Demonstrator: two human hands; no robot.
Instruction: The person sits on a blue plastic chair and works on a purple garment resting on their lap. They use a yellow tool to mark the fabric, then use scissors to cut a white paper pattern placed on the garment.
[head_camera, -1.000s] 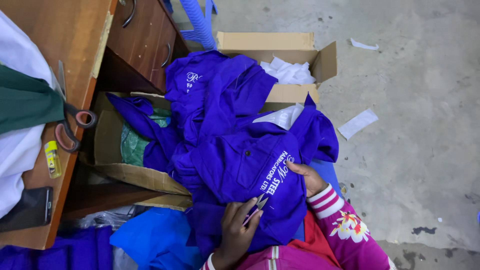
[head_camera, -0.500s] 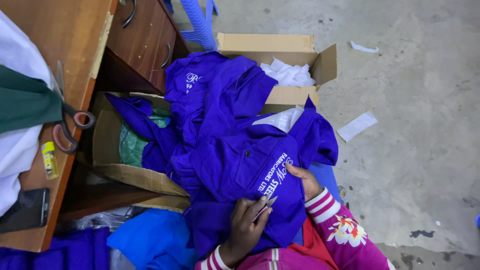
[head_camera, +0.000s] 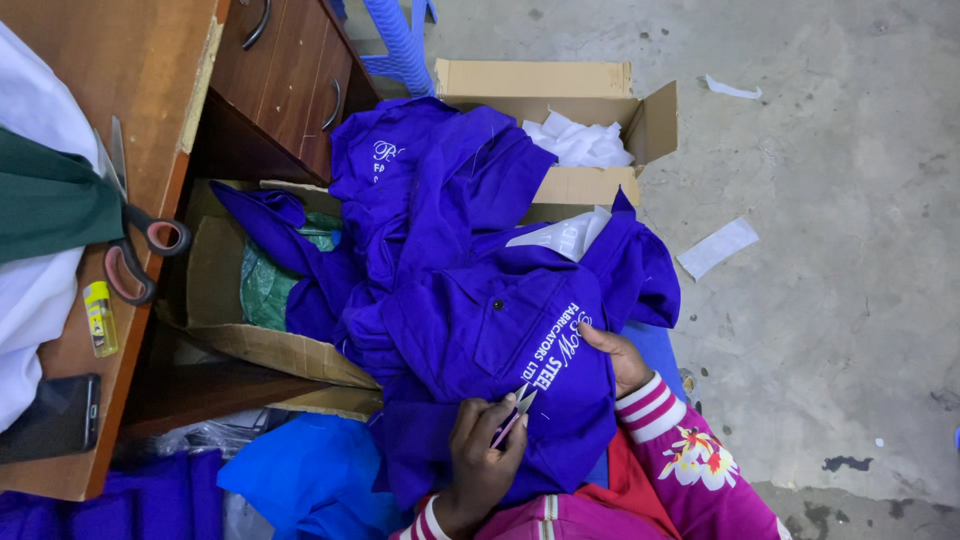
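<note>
A purple work shirt (head_camera: 500, 320) with white embroidered lettering and a chest pocket lies across my lap. My left hand (head_camera: 482, 452) is closed on small thread snips (head_camera: 512, 415), whose tips touch the fabric just below the lettering. At the right end of the lettering, my right hand (head_camera: 612, 355) presses down on the shirt, fingers curled over the cloth. More purple garments (head_camera: 430, 170) are heaped beyond it, spilling over cardboard boxes.
An open cardboard box (head_camera: 560, 85) with white cloth stands at the top. Another box (head_camera: 215, 280) holds a green bag. On the wooden desk (head_camera: 130, 80) at left lie scissors (head_camera: 135, 250), a yellow tube (head_camera: 98, 318) and a phone (head_camera: 50, 418). Paper scraps (head_camera: 718, 247) lie on the concrete floor.
My left hand has shifted the snips slightly up to the cloth below the lettering. My right hand stays on the shirt.
</note>
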